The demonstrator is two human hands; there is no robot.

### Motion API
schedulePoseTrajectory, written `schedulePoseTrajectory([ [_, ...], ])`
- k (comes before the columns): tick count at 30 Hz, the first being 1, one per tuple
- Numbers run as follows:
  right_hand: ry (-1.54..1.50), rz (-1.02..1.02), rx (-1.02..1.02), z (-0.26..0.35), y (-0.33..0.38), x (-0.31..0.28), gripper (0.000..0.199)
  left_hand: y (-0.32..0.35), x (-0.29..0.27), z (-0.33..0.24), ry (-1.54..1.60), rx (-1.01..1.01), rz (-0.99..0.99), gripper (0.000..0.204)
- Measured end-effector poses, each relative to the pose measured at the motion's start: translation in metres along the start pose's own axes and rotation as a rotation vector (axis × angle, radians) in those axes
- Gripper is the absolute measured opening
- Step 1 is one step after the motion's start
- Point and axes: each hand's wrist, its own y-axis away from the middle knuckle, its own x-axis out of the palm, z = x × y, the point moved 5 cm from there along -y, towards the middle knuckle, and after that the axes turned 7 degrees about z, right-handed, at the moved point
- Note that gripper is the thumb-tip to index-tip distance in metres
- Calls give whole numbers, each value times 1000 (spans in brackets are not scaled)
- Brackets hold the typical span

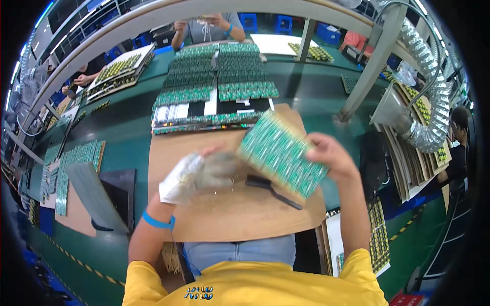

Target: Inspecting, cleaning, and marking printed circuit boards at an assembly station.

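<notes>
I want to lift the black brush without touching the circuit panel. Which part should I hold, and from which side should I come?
Probably take the black brush by its thin handle, coming from the lower right. The handle points that way and lies bare on the brown board. The bristle head sits partly under the green circuit panel held by the right hand, with the gloved left hand close by.

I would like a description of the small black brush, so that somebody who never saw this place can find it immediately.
Start at the brown cardboard sheet lying on the green workbench in front of the person. The black brush lies on it, just below the green circuit board panel held in the right hand. It is the only thin dark thing on the cardboard, with a long handle pointing to the lower right.
</notes>
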Motion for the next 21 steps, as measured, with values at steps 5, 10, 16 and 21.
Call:
schedulePoseTrajectory([
  [5,-19,348,339,-64,-1,123,35,79,49,50,556,-459,8,50],
  [10,856,-107,-5,-32,14,121,29,145,26,77,691,-221,-605,48],
  [16,1472,-452,-49,-69,39,117,18,138,11,94,918,-105,-820,47],
  [21,1129,-621,-6,-48,41,106,15,124,14,93,917,-104,-779,50],
])
